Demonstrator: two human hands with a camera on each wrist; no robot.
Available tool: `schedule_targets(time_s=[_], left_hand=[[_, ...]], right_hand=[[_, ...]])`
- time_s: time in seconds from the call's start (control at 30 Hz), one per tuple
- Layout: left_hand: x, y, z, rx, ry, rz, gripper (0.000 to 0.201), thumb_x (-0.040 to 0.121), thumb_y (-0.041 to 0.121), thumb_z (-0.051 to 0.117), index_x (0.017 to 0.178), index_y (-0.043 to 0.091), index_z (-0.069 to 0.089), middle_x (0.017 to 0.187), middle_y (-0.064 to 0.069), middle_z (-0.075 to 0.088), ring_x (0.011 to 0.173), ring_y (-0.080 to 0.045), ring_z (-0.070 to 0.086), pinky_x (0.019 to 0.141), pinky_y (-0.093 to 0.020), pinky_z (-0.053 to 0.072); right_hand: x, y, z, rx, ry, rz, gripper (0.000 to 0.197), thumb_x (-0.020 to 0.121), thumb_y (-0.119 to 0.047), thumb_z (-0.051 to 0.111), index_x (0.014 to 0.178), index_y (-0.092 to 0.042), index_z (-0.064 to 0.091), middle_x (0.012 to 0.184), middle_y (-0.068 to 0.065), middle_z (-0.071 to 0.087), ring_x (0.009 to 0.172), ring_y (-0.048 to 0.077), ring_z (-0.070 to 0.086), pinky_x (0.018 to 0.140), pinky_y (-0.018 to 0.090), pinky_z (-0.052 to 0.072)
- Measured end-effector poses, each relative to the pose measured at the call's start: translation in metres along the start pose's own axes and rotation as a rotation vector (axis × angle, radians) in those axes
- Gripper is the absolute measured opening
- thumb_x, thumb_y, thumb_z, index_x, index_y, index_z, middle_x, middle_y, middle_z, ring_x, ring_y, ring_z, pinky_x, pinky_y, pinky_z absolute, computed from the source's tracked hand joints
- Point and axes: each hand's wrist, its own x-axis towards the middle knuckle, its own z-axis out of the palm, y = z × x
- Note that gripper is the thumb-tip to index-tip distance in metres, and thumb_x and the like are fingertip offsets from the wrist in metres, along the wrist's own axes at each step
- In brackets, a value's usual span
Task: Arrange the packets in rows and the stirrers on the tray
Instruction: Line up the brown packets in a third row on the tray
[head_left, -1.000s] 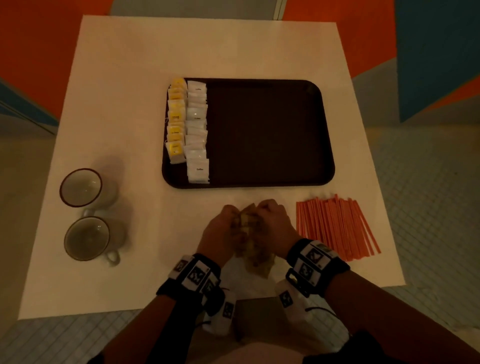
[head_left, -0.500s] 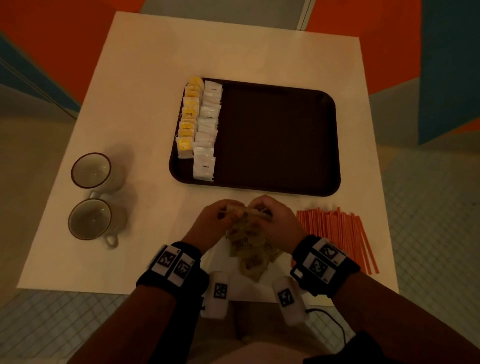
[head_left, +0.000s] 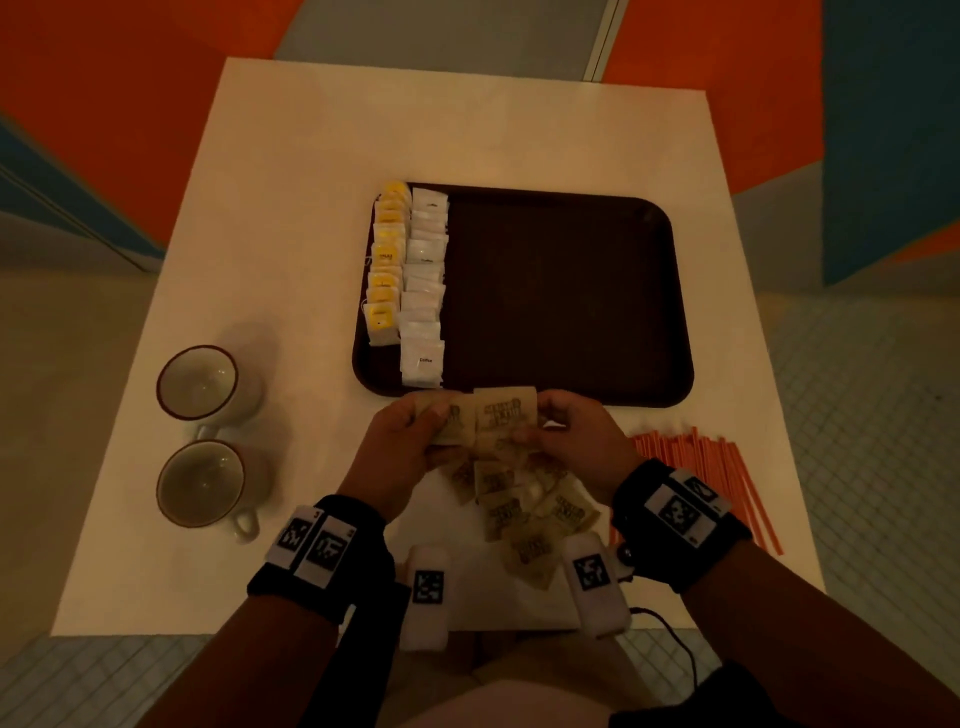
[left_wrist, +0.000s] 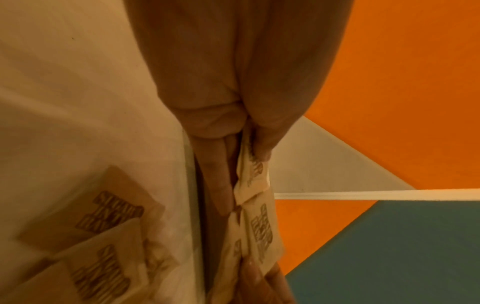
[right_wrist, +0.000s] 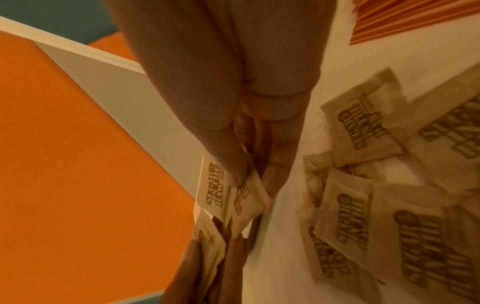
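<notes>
Both hands hold up brown sugar packets (head_left: 483, 418) just in front of the dark tray (head_left: 571, 301). My left hand (head_left: 410, 431) pinches the left packets (left_wrist: 255, 174) between thumb and fingers. My right hand (head_left: 566, 431) pinches the right packets (right_wrist: 228, 197) the same way. More brown packets (head_left: 524, 514) lie in a loose heap on the table below the hands. On the tray's left side stand a row of yellow packets (head_left: 387, 260) and a row of white packets (head_left: 426, 280). Orange stirrers (head_left: 722, 478) lie on the table to the right.
Two empty mugs (head_left: 205, 384) (head_left: 205, 483) stand at the left of the white table (head_left: 291, 208). The tray's middle and right are bare. The table's near edge runs just under my wrists, tiled floor around.
Both hands have lifted the brown packets off the heap and carried them forward toward the tray's near edge, spreading them side by side. The head view has shifted.
</notes>
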Motion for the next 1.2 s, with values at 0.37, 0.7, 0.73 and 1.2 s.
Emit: schedule_targets(time_s=[0.37,0.7,0.73,1.2], left_hand=[[0.009,0.025,-0.011,-0.380,-0.206,-0.249,0.041,0.097,0.042,0.032,0.099,0.009,0.056,0.105,-0.015,0.070,0.095,-0.027,0.068,0.074,-0.036,0.057],[0.015,0.020,0.007,-0.440,-0.199,-0.073,0.033,0.097,0.012,0.036,0.130,0.013,0.041,0.106,-0.009,0.069,0.093,-0.023,0.068,0.067,-0.033,0.057],[0.016,0.021,0.005,-0.444,-0.186,-0.052,0.032,0.097,0.012,0.036,0.129,0.012,0.042,0.106,-0.010,0.069,0.094,-0.023,0.068,0.069,-0.033,0.058],[0.010,0.028,0.017,-0.121,-0.280,-0.124,0.070,0.086,0.058,0.028,0.120,0.004,0.056,0.112,-0.017,0.067,0.105,-0.029,0.063,0.090,-0.040,0.052]], right_hand=[[0.006,-0.028,0.017,0.106,-0.028,0.049,0.018,0.083,0.000,0.063,0.098,-0.009,0.062,0.105,0.009,0.068,0.090,0.022,0.069,0.068,0.036,0.059],[0.007,-0.036,0.027,-0.002,-0.079,-0.038,0.037,0.070,0.002,0.074,0.102,-0.012,0.064,0.099,0.008,0.070,0.090,0.016,0.068,0.076,0.032,0.058],[0.007,-0.036,0.022,-0.027,-0.075,-0.025,0.036,0.069,0.001,0.075,0.101,-0.013,0.064,0.099,0.009,0.070,0.092,0.019,0.068,0.079,0.036,0.058],[0.005,-0.052,0.022,-0.366,-0.001,-0.289,0.018,0.078,-0.008,0.070,0.097,-0.010,0.070,0.105,0.005,0.066,0.096,0.016,0.063,0.088,0.034,0.053]])
